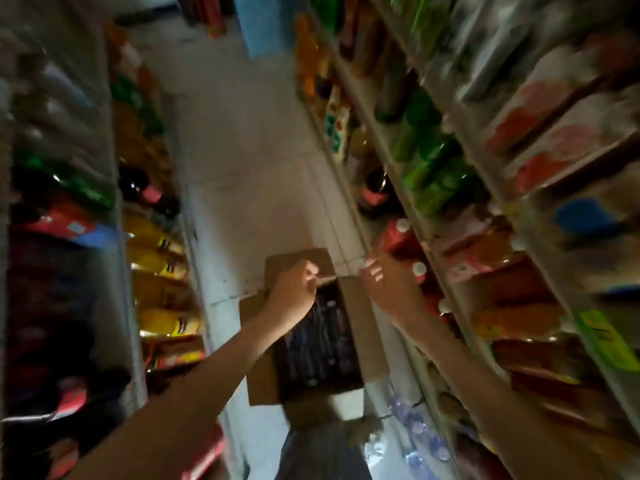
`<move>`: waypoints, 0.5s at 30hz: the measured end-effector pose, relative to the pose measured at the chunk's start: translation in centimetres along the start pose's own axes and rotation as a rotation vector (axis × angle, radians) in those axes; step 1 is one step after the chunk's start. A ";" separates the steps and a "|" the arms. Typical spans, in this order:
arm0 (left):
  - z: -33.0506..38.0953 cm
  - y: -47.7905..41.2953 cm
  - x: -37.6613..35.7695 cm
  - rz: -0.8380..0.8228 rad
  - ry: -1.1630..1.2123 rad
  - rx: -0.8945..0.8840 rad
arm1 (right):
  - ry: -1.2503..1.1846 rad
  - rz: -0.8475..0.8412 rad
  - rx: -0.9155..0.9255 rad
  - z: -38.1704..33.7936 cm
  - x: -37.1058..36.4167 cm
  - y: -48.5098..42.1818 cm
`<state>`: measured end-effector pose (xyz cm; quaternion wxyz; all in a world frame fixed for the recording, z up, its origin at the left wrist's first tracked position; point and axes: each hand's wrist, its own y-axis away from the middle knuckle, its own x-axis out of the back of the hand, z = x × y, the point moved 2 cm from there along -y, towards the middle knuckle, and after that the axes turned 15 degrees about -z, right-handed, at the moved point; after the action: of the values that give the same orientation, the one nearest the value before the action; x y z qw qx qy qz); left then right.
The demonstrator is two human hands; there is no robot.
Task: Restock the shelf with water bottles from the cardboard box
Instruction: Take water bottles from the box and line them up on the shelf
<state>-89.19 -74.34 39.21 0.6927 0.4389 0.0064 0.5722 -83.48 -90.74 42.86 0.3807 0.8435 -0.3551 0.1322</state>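
Note:
The view is blurred by motion. An open cardboard box stands on the aisle floor with its flaps spread, and dark bottles lie inside. My left hand hovers over the box's far end, fingers curled and pinching the edge of the far flap. My right hand reaches toward the front edge of the right shelf with fingers apart and nothing in it. Clear water bottles with blue caps lie on the lowest right shelf level, close to the box.
Shelving lines both sides of a narrow tiled aisle. Red-capped and green drink bottles fill the right shelves, and yellow packs fill the left. My leg stands just behind the box.

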 end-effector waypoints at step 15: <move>-33.3 -10.5 -23.9 -0.158 0.112 0.432 | -0.200 -0.555 -0.528 31.0 -38.6 -16.3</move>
<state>-106.19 -73.00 0.45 0.6238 0.5427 0.2016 0.5250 -101.03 -86.85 -6.03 0.5692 0.7893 -0.1708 -0.1544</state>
